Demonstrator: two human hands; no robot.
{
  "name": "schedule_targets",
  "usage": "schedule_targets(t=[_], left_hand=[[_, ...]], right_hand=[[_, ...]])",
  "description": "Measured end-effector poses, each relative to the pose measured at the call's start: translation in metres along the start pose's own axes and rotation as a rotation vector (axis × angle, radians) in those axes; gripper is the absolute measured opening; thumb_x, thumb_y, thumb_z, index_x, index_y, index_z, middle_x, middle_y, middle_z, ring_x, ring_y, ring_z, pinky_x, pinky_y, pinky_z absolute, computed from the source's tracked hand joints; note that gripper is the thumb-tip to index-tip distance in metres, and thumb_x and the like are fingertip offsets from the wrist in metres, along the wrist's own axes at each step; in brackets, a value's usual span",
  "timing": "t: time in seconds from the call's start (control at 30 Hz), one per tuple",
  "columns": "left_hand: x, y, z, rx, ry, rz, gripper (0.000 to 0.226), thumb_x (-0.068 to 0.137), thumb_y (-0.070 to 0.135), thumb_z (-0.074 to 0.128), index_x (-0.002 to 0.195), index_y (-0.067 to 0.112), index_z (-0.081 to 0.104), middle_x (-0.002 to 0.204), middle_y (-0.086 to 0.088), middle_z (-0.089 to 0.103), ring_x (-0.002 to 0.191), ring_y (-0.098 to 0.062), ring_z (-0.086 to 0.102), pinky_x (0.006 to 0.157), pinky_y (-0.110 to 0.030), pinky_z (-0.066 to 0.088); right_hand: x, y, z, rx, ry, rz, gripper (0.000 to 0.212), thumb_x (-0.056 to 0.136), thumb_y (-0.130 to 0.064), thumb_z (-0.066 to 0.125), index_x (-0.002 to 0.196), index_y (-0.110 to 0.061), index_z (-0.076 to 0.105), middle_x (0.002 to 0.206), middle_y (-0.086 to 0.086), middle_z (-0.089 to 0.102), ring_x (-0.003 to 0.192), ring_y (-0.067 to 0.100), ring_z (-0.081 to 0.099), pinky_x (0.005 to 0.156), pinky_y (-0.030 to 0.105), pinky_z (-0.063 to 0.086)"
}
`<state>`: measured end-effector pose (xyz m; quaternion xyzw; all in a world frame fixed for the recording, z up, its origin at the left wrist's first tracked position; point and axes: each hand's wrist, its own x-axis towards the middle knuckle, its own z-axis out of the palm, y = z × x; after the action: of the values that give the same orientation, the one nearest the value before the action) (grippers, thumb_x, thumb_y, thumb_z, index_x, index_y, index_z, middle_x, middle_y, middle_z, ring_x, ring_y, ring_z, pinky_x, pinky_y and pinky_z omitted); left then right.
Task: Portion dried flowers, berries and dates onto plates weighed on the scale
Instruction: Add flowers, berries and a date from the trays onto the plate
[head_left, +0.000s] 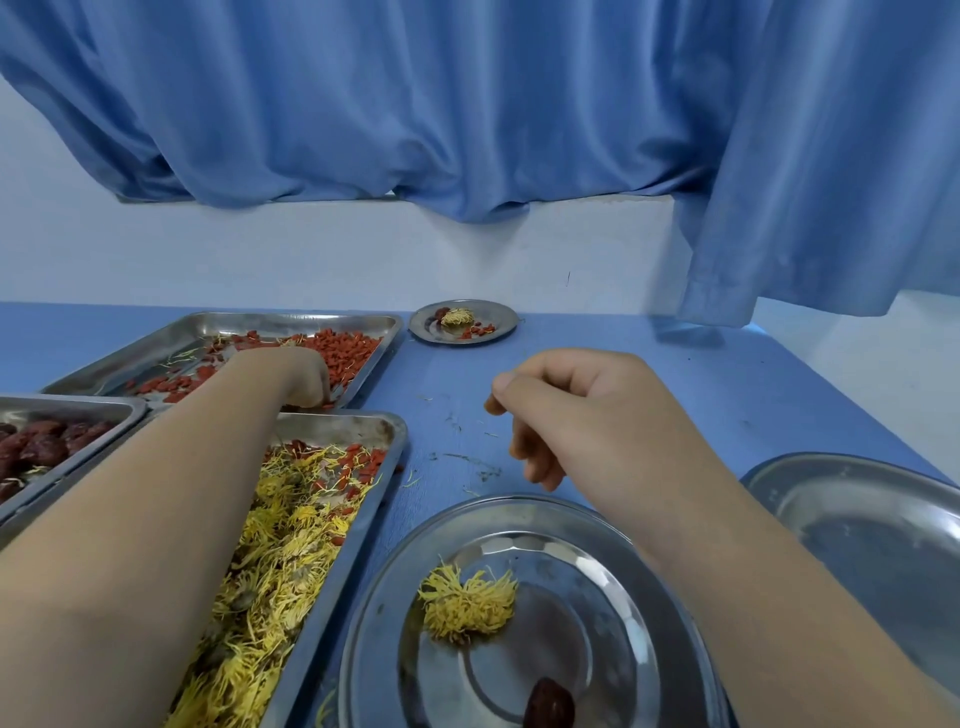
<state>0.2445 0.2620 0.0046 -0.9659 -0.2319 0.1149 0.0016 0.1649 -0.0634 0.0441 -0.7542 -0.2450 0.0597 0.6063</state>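
Left hand (298, 376): reaches far-left into the berry tray, fingers curled down onto the red berries at its near edge; grip closing on berries, though what it actually holds is hidden under the hand.
Right hand (582, 415): hangs above the table (597, 364), loosely curled, thumb against the forefinger; nothing visible in the grip.
Near plate (524, 623): 1 round steel plate, directly below the right forearm; carries 1 yellow dried flower (467, 605) and 1 dark date (550, 704) at its near edge; no berries seen on it.
Trays: 3 steel trays on the left. Berry tray (223, 325), far, holds red berries with a few yellow strands. Flower tray (387, 431), near, holds yellow dried flowers with some red berries at its far end. Date tray (72, 408), far left edge, holds dark red dates, partly out of view.
Far plate (463, 321): 1 small plate by the wall, with 1 flower, a few red berries and a dark piece.
Right plate (857, 519): 1 plate, near right, cut off by the frame.
Plates total: 3.
Backdrop: blue curtain (467, 104) over a white wall.
Table surface: blue, with scattered petal debris between the hands.
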Motion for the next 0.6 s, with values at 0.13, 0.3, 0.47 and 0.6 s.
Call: schedule_targets(t=[0.13, 0.3, 0.47, 0.6], left_hand=[[0.003, -0.006, -0.001, -0.039, -0.029, 0.02, 0.04, 0.092, -0.003, 0.045, 0.116, 0.02, 0.067, 0.114, -0.001, 0.057, 0.089, -0.018, 0.053, 0.083, -0.034, 0.049], [0.009, -0.01, -0.002, -0.04, -0.042, -0.01, 0.04, 0.091, -0.004, 0.045, 0.11, 0.022, 0.069, 0.085, 0.006, 0.051, 0.089, -0.018, 0.057, 0.093, -0.042, 0.05], [0.016, -0.007, 0.007, -0.013, 0.021, -0.015, 0.029, 0.096, 0.009, 0.05, 0.118, 0.015, 0.067, 0.117, -0.006, 0.059, 0.096, -0.024, 0.054, 0.094, -0.04, 0.048], [0.02, -0.007, 0.01, -0.037, 0.049, -0.008, 0.023, 0.095, 0.009, 0.051, 0.11, 0.009, 0.069, 0.113, -0.009, 0.063, 0.097, -0.025, 0.059, 0.084, -0.035, 0.049]], right_hand=[[0.0, 0.0, 0.0, 0.004, 0.0, -0.001, 0.021, 0.085, -0.028, 0.06, 0.071, -0.017, 0.069, 0.051, -0.005, 0.06, 0.045, 0.005, 0.055, 0.046, 0.017, 0.044], [0.0, 0.001, 0.001, 0.004, -0.001, -0.008, 0.022, 0.086, -0.027, 0.06, 0.071, -0.015, 0.069, 0.051, -0.004, 0.06, 0.043, 0.004, 0.054, 0.045, 0.015, 0.045], [0.002, 0.004, 0.002, -0.018, 0.012, -0.012, 0.022, 0.086, -0.028, 0.06, 0.071, -0.016, 0.07, 0.05, -0.005, 0.06, 0.044, 0.005, 0.055, 0.046, 0.018, 0.046], [0.002, 0.003, 0.0, -0.021, 0.017, -0.007, 0.023, 0.086, -0.028, 0.06, 0.071, -0.016, 0.07, 0.05, -0.005, 0.06, 0.044, 0.006, 0.055, 0.047, 0.018, 0.045]])
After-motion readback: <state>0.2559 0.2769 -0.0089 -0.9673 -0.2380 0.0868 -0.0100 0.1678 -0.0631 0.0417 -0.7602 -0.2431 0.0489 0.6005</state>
